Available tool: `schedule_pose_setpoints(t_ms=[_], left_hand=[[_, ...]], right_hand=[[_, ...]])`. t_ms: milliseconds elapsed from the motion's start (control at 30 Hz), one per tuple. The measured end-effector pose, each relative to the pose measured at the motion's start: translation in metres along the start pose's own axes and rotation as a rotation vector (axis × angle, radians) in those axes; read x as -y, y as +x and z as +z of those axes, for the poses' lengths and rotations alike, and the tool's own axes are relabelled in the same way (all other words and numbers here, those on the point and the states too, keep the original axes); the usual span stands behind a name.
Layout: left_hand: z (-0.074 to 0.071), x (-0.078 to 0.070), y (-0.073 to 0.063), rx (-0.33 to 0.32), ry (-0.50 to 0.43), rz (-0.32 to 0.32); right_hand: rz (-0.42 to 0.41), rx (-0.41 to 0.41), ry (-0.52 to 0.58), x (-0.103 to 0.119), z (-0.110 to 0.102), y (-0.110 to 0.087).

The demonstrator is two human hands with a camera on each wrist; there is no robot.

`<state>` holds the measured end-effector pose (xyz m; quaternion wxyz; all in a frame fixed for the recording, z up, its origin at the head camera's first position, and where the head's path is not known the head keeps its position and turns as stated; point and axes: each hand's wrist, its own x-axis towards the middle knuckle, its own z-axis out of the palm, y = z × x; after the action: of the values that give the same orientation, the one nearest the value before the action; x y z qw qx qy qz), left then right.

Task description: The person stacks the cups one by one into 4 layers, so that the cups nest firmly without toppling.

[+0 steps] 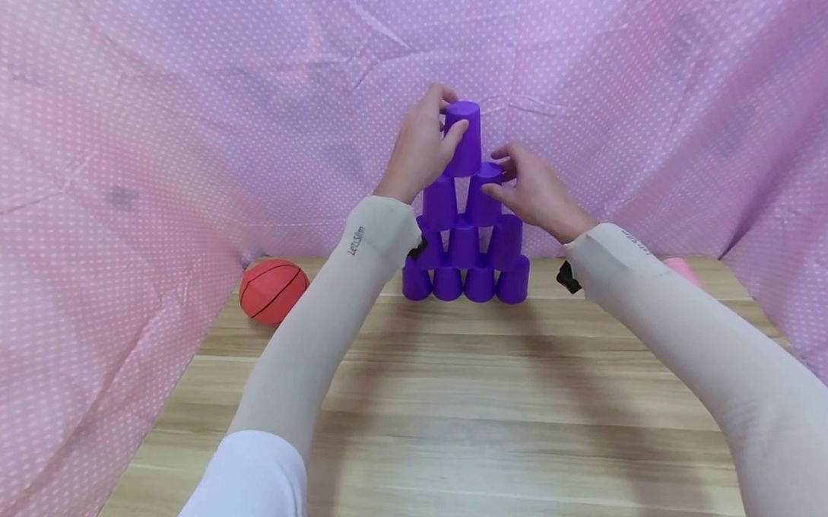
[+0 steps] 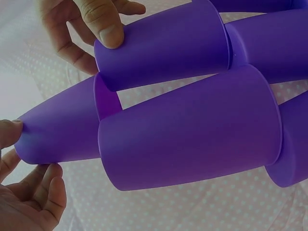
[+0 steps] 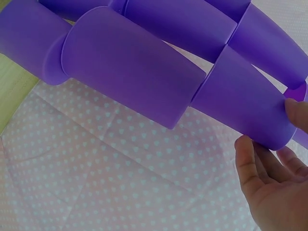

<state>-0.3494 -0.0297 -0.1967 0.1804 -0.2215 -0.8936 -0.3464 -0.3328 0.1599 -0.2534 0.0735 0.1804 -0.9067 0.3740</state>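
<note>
Upside-down purple cups form a pyramid on the table. My left hand (image 1: pixel 418 144) holds the top cup (image 1: pixel 467 150) between thumb and fingers; in the left wrist view, that cup (image 2: pixel 62 125) has its rim against the two cups below. My right hand (image 1: pixel 539 191) grips the right-hand cup (image 1: pixel 483 204) of the row beneath, thumb in front, fingers around its far side. The right wrist view shows my fingers (image 3: pixel 248 163) at the closed end of this cup (image 3: pixel 245 101). Beside it stands the left cup (image 1: pixel 440 202), untouched. Wider rows (image 1: pixel 464 245) support them.
An orange-red toy basketball (image 1: pixel 274 290) sits left of the pyramid. Behind my right forearm, a pink object (image 1: pixel 684 269) is partly hidden. Pink dotted cloth (image 1: pixel 255 93) surrounds the back and sides of the wooden table (image 1: pixel 517 429).
</note>
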Motion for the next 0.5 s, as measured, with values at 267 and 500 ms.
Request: schedule_pose_setpoints(t_ms=[267,500], left_hand=[[-0.005,0.008,-0.005,0.022,-0.039,-0.064],[-0.018,0.022,-0.043,0.004,0.168,0.054]], right_hand=[[-0.010,0.007,-0.001,0.000,0.002,-0.001],[-0.033,-0.009,-0.134,-0.003,-0.011,-0.023]])
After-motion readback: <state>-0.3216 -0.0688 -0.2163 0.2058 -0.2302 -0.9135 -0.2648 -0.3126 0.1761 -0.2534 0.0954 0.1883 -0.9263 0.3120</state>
